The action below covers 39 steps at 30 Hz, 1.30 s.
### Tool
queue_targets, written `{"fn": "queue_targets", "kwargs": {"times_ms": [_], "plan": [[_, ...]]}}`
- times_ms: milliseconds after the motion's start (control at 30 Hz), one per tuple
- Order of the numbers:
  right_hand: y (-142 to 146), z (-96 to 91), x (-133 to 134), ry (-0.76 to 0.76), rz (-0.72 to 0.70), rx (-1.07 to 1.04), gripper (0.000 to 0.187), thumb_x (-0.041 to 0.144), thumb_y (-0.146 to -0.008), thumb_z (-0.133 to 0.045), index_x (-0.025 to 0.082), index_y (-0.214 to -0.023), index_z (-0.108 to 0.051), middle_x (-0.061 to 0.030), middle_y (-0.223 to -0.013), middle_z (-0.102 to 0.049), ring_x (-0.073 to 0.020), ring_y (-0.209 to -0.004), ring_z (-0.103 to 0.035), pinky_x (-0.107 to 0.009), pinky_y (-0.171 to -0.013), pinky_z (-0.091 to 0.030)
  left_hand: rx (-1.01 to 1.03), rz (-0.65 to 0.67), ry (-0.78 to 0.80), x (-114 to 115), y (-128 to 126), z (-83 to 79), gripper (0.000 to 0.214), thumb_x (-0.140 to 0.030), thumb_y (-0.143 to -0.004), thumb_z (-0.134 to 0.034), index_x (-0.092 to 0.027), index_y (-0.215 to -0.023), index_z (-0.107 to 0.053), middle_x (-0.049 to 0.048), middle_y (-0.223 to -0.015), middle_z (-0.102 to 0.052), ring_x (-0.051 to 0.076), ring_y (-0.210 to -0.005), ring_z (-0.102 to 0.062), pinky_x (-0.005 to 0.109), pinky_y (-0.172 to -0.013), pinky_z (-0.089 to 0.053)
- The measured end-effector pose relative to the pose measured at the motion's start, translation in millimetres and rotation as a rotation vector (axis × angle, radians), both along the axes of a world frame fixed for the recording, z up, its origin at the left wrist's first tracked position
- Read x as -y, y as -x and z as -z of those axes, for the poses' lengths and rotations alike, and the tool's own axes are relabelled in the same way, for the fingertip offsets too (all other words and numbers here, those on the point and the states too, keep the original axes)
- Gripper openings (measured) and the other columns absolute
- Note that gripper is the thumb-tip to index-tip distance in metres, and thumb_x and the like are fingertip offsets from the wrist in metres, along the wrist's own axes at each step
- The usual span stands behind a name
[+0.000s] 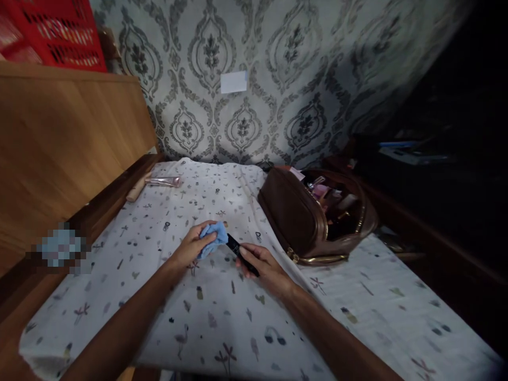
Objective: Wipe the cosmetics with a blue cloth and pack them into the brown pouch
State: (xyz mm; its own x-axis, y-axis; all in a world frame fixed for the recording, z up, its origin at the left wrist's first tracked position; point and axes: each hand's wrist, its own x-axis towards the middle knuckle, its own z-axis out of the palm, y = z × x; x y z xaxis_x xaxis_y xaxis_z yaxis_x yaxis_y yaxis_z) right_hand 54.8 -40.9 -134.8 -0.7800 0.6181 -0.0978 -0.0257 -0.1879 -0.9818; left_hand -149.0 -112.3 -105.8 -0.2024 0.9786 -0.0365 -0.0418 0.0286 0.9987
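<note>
My left hand is closed around a crumpled blue cloth above the middle of the patterned cover. Between the fingers of my right hand is a slim black tube, tilted with its upper end at the cloth. The cloth hides that end, so I cannot tell whether it is capped. To the right of my hands sits a brown cosmetic bag, unzipped, with several small items showing inside.
A white printed cloth covers the table. At the far left lie a pinkish tube and a beige tube. A wooden cabinet bearing a red basket stands left. The patterned wall rises behind; the right side is dark.
</note>
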Motion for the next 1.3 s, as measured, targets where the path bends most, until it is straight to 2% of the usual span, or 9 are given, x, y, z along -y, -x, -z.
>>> {"fn": "queue_targets", "kwargs": {"times_ms": [100,167,267,367,533,667,933,1100,1300], "plan": [[-1,1.1,0,-0.2,0.061,0.047,0.05,0.068,-0.086,-0.058,0.019,-0.084,-0.067,-0.0022,-0.072,-0.065,-0.0132,-0.054,-0.052,-0.026,-0.05,-0.037,-0.088,-0.02,0.006,-2,0,3.0,0.05,-0.056,-0.074,-0.075,-0.016,-0.102,-0.065,-0.0035,-0.065,-0.057,0.007,-0.05,-0.046,0.019,-0.047,-0.036],[-2,0.3,0,-0.387,0.148,0.065,0.043,0.06,-0.087,-0.06,0.021,-0.102,-0.069,-0.0056,-0.093,-0.072,-0.021,-0.078,-0.065,-0.032,-0.069,-0.049,-0.121,-0.022,0.004,-1,-1,4.1,0.046,-0.057,-0.077,-0.071,-0.016,-0.095,-0.063,-0.0042,-0.062,-0.055,0.007,-0.048,-0.045,0.019,-0.045,-0.035],[-3,-0.4,2,-0.543,0.218,0.076,0.038,0.047,-0.087,-0.062,0.022,-0.116,-0.066,-0.008,-0.117,-0.07,-0.0265,-0.108,-0.063,-0.039,-0.095,-0.047,-0.111,-0.019,0.02,-1,-3,5.9,0.044,-0.06,-0.081,-0.066,-0.017,-0.089,-0.06,-0.0057,-0.055,-0.052,0.007,-0.043,-0.041,0.019,-0.043,-0.033],[-3,-0.2,3,-0.559,0.242,0.124,0.035,0.044,-0.086,-0.062,0.021,-0.112,-0.064,-0.006,-0.101,-0.071,-0.0237,-0.095,-0.064,-0.036,-0.086,-0.048,-0.085,-0.038,0.024,-2,-3,9.0,0.045,-0.061,-0.08,-0.067,-0.017,-0.087,-0.06,-0.0056,-0.054,-0.052,0.008,-0.045,-0.043,0.019,-0.045,-0.035],[-3,-3.7,0,-0.409,0.165,0.154,0.042,0.062,-0.088,-0.055,0.021,-0.079,-0.058,0.0001,-0.07,-0.058,-0.0162,-0.065,-0.052,-0.028,-0.061,-0.039,-0.024,-0.071,-0.005,-5,0,13.0,0.048,-0.052,-0.071,-0.079,-0.017,-0.1,-0.066,0.0002,-0.078,-0.065,0.01,-0.063,-0.057,0.019,-0.058,-0.045],[-4,-6.6,0,-0.277,0.117,0.173,0.055,0.075,-0.084,-0.052,0.021,-0.069,-0.053,0.0017,-0.061,-0.051,-0.0134,-0.055,-0.043,-0.026,-0.052,-0.032,0.036,-0.041,0.017,-5,0,12.1,0.054,-0.05,-0.07,-0.08,-0.015,-0.11,-0.068,0.0,-0.075,-0.063,0.008,-0.055,-0.051,0.019,-0.051,-0.041],[-2,-4.3,4,0.019,0.178,0.098,0.06,0.079,-0.079,-0.053,0.02,-0.074,-0.058,0.0006,-0.058,-0.055,-0.0123,-0.048,-0.042,-0.027,-0.05,-0.029,0.032,-0.129,0.002,-9,3,19.9,0.054,-0.039,-0.076,-0.071,-0.021,-0.126,-0.062,-0.0017,-0.079,-0.064,0.009,-0.054,-0.051,0.021,-0.05,-0.044],[0,-12.1,5,0.086,0.178,0.011,0.054,0.073,-0.073,-0.067,0.02,-0.08,-0.056,0.0025,-0.064,-0.056,-0.0087,-0.046,-0.036,-0.026,-0.047,-0.022,-0.11,-0.238,-0.009,-9,-3,14.2,0.035,-0.041,-0.077,-0.067,-0.019,-0.104,-0.07,-0.0001,-0.08,-0.063,0.012,-0.065,-0.055,0.02,-0.056,-0.043],[1,-17.1,9,0.157,0.023,0.028,0.054,0.064,-0.068,-0.077,0.018,-0.092,-0.061,0.0033,-0.062,-0.058,-0.0065,-0.044,-0.033,-0.025,-0.044,-0.02,-0.057,-0.067,-0.007,1,-17,3.9,0.05,-0.054,-0.08,-0.07,-0.022,-0.117,-0.065,-0.0047,-0.068,-0.053,0.008,-0.055,-0.044,0.018,-0.051,-0.036]]}}
